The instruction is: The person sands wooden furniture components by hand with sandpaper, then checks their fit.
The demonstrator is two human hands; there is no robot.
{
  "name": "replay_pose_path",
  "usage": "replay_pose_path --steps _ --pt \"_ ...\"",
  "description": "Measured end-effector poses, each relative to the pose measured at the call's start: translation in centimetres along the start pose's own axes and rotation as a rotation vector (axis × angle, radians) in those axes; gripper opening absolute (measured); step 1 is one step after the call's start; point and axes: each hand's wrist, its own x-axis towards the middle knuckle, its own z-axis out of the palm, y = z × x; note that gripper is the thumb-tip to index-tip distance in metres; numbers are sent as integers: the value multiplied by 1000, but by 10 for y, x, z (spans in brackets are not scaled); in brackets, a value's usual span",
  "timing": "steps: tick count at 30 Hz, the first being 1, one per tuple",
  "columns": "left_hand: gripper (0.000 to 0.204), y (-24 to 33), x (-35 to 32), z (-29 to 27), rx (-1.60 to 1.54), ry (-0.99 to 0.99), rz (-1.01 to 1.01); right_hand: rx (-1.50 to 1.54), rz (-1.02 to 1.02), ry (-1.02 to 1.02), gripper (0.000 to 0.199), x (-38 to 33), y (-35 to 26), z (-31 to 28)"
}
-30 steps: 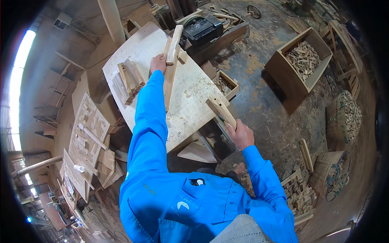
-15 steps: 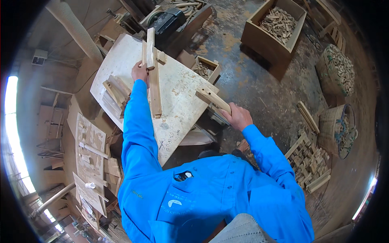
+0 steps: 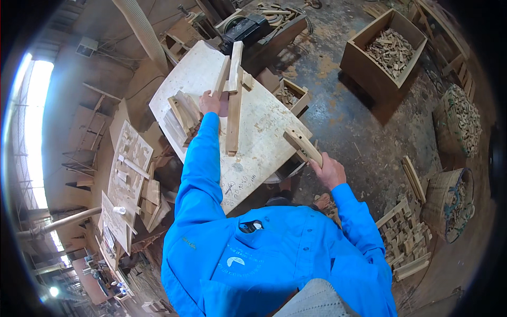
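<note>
On the white work board [image 3: 259, 124], my left hand [image 3: 209, 102] closes on the near end of a narrow wooden strip [image 3: 222, 76]. This strip slants beside a long wooden bar [image 3: 233, 124], and a paler piece of wood [image 3: 236, 61] lies over the bar's far end. Left of my hand is a small stack of wooden strips [image 3: 183, 116]. Over the board's right edge, my right hand [image 3: 330, 172] grips the near end of a short wooden piece [image 3: 304, 146] with dark holes in it. My fingers partly hide both held ends.
A dark motor [image 3: 245, 29] stands beyond the board. A small box of offcuts [image 3: 303, 100] sits at its right. Farther right are a large wooden bin [image 3: 364, 68], woven baskets [image 3: 430, 193] and stacked wood blocks [image 3: 406, 232]. Boards [image 3: 127, 169] lie at the left.
The whole view has shifted, moving the scene rightward. The strip in my left hand now slants away from the long bar, with a gap at its near end. My right hand still holds its piece.
</note>
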Motion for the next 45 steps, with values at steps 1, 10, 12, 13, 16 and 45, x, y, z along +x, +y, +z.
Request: replay_pose_path --steps 1,10,12,13,16,45 --pt "44 0 -4 -1 59 -30 -14 0 -5 11 49 -3 4 1" --pt "38 47 -38 -14 218 -65 77 12 31 -11 49 -22 15 -10" --pt "36 53 -43 -13 333 -131 179 12 28 -6 49 -24 17 -9" --pt "36 53 -49 -15 332 -129 180 13 28 -2 49 -24 18 -9" --pt "36 42 -61 -16 90 -189 221 21 20 1 50 -25 20 -5" --pt "39 16 -13 18 -466 -385 -59 67 6 -10 46 -41 31 -17"
